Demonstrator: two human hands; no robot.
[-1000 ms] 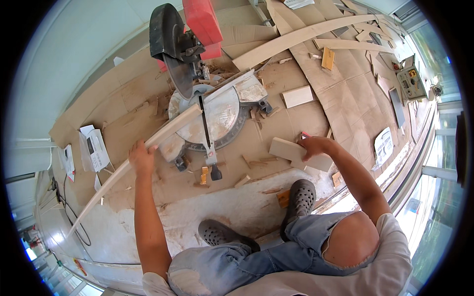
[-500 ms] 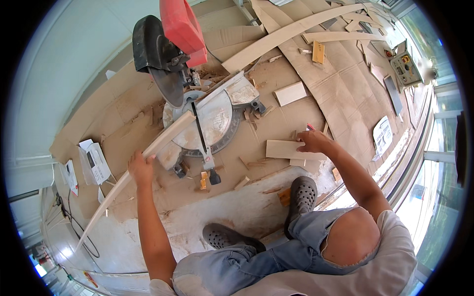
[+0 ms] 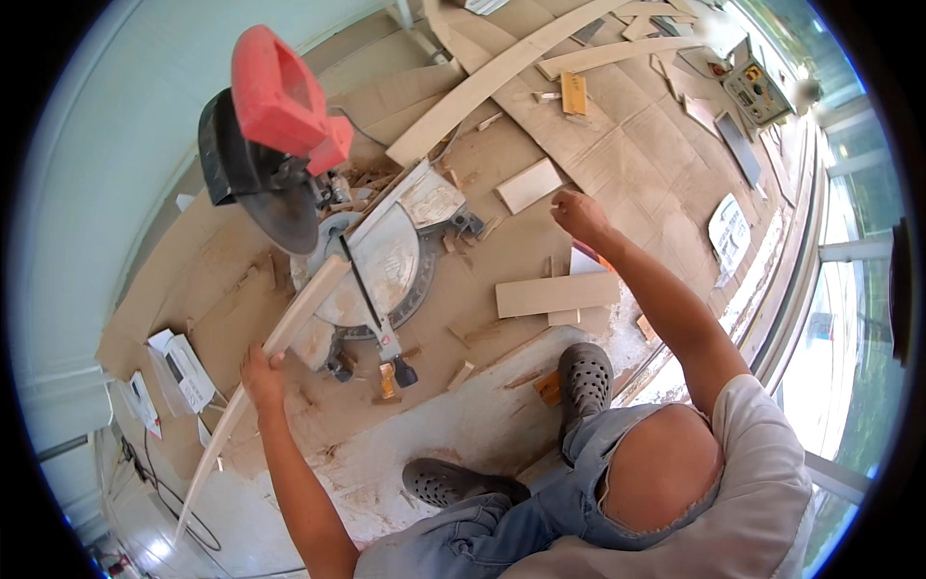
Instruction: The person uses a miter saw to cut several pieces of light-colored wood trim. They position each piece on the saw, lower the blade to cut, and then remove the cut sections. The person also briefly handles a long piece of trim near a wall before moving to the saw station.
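Note:
A long narrow wood strip (image 3: 228, 422) runs from the floor at lower left up onto the base of a miter saw (image 3: 376, 275). My left hand (image 3: 260, 374) is closed round this strip, just left of the saw. The saw's head is raised, its red handle (image 3: 280, 96) up and its round blade (image 3: 282, 217) above the strip's far end. My right hand (image 3: 581, 214) hovers beside a short pale board (image 3: 530, 186), its fingers curled; whatever they hold, if anything, is hidden. Nearer to me lies another short board (image 3: 555, 295), with a white and red item (image 3: 585, 259) behind it.
Long curved wood pieces (image 3: 502, 82) lie at the back. Cardboard sheets (image 3: 666, 145) cover the floor, with scraps and sawdust. A yellow block (image 3: 574, 94), a dark strip (image 3: 738, 150) and a power box (image 3: 757, 87) lie to the right. A cable (image 3: 159, 482) coils at lower left.
My right hand has left the near short board and moved away from me toward the far pale board. My left hand still grips the strip. The whole view has shifted slightly.

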